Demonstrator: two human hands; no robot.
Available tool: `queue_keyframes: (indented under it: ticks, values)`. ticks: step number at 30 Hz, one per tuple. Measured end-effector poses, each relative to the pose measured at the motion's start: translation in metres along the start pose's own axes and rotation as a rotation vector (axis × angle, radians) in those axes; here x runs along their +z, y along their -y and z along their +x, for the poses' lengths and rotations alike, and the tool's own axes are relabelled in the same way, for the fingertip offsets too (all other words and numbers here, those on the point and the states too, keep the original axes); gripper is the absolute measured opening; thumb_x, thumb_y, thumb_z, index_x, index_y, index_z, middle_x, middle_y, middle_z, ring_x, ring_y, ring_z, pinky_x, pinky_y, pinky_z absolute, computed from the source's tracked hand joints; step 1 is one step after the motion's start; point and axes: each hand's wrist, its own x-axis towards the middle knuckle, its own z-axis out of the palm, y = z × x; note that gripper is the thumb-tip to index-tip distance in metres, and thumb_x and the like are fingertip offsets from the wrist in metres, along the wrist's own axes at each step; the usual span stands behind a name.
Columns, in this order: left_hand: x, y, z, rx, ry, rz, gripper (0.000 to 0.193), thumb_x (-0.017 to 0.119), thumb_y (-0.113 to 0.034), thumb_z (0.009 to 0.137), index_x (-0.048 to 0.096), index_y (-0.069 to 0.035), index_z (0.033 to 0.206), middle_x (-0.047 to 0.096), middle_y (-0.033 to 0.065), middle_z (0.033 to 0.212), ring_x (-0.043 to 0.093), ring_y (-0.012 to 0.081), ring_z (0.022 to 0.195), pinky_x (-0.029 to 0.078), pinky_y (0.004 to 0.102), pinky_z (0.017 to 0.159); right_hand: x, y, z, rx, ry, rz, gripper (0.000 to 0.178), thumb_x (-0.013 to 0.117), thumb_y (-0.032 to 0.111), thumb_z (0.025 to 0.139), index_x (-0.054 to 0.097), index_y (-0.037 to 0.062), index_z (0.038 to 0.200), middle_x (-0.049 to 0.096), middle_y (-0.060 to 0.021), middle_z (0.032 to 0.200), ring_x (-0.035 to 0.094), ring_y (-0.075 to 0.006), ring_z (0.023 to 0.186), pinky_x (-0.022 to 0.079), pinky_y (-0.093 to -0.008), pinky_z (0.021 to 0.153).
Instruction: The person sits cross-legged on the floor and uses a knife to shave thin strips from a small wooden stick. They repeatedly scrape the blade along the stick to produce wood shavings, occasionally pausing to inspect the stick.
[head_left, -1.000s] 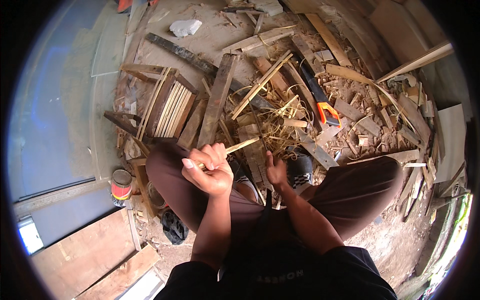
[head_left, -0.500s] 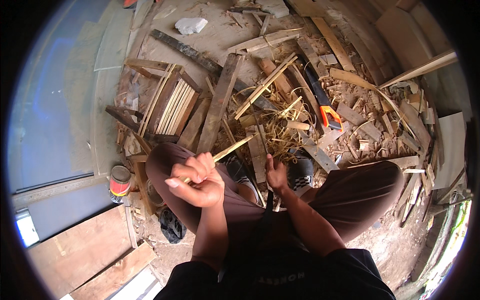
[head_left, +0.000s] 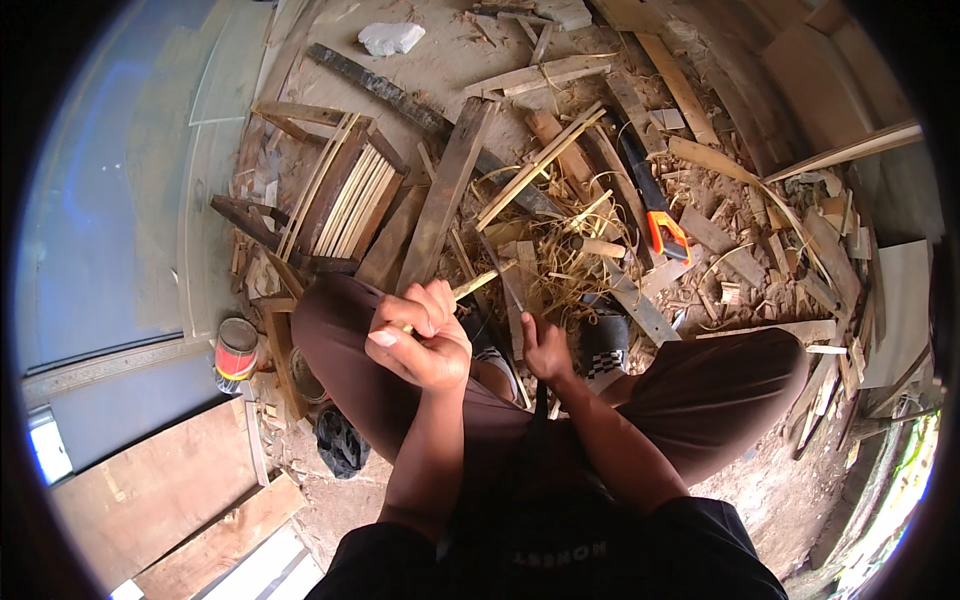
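My left hand (head_left: 425,335) is closed round a thin pale wooden strip (head_left: 482,282), palm side up, above my left knee. The strip slants forward to the right from the fist. My right hand (head_left: 546,348) grips a long, narrow-bladed knife between my knees. Its dark blade (head_left: 502,270) points forward and left, crossing near the strip's far end; whether they touch I cannot tell. The knife's long dark handle (head_left: 541,402) runs back toward my lap. Curled shavings (head_left: 570,250) lie heaped just beyond my right hand.
An orange-handled saw (head_left: 668,238) lies front right among scraps and planks (head_left: 447,190). At front left is a wooden frame (head_left: 345,200) with pale strips. A red-labelled can (head_left: 236,350) and a black plastic bag (head_left: 342,443) sit left of my knee. A white block (head_left: 391,39) lies far ahead.
My left hand has moved forward and to the right, leaving less strip showing past the fist. The knife's blade has tilted left, across toward the strip.
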Motion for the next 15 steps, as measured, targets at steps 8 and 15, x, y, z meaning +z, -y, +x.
queue_keyframes:
  ticks: [8, 15]
  values:
    - [-0.002, 0.008, 0.012, -0.041, 0.017, -0.06, 0.057, 0.034, -0.054, 0.109, 0.033, -0.012, 0.07, 0.021, -0.0031, 0.057, 0.012, 0.0088, 0.051, 0.014, 0.0273, 0.048, 0.002, -0.006, -0.003, -0.075, -0.004, 0.076, 0.07, 0.042, 0.055, 0.105, 0.063, -0.0097, 0.086, 0.061, -0.0276, 0.072, 0.056, -0.0381, 0.065, 0.047, -0.0473, 0.067]
    - [-0.018, 0.013, 0.025, -0.082, -0.009, -0.194, 0.06, 0.034, -0.056, 0.108, 0.031, -0.01, 0.069, 0.022, -0.0034, 0.056, 0.014, 0.0088, 0.05, 0.015, 0.0281, 0.049, 0.003, -0.037, 0.006, 0.336, 0.074, -0.074, 0.065, 0.04, 0.054, 0.104, 0.069, -0.0035, 0.104, 0.068, -0.0341, 0.095, 0.066, -0.0512, 0.097, 0.049, -0.0528, 0.084]
